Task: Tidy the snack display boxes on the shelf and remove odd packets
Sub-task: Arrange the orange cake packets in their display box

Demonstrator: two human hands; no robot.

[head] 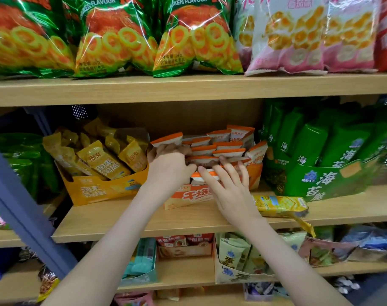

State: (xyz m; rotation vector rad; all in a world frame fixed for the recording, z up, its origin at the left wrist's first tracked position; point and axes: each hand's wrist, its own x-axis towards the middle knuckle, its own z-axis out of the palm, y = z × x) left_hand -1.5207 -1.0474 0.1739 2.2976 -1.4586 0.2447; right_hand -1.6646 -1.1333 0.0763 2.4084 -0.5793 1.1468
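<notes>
Two bare forearms reach up over the front edge of the middle shelf (144,219). Near that edge, just right of the right wrist, a single yellow packet (280,205) lies flat on the shelf, outside any box.

The right hand (230,188) rests on the front of the orange display box (188,196). Its fingers (232,171) are straight and spread apart, touching the front row of orange-and-white packets (229,146) that fill the box. The left hand (168,166) is at the box's left end, its fingers bent with the tips buried among the packets. Blur hides whether they grip one.

A yellow display box (99,191) of yellow packets stands beside it on the left, and a green seaweed snack box (320,184) on the right.

On the shelf above stand green ring-snack bags (113,40) and pink bags (294,40).
</notes>
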